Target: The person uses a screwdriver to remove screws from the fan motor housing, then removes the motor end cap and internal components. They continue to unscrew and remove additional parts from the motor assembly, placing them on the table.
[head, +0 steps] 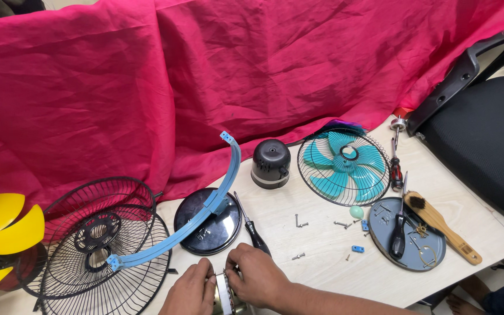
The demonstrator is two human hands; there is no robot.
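At the near edge of the table (322, 256), the left hand (189, 290) and the right hand (256, 274) both hold a small metal motor (224, 291), fingers curled on it from each side. The motor sits between the two hands, right at the bottom of the view. To do this bit well, the person should keep the motor steady with one hand and work slowly with the other, so no small part slips away. Just past the right hand lies a screwdriver (253, 228) with a black handle, easy to grab. Loose screws (300, 222) lie near it, and they could roll, so elbows should stay off them. Next come a black round base (208, 221) with a blue arm (196, 217) across it, and black wire guards (103, 256) to the left. Farther off sit a black cap (270, 163) and a teal fan blade (345, 166) in its guard. The motor is cut off by the edge, so its lower part cannot be seen, and the fingertips hide what they pinch
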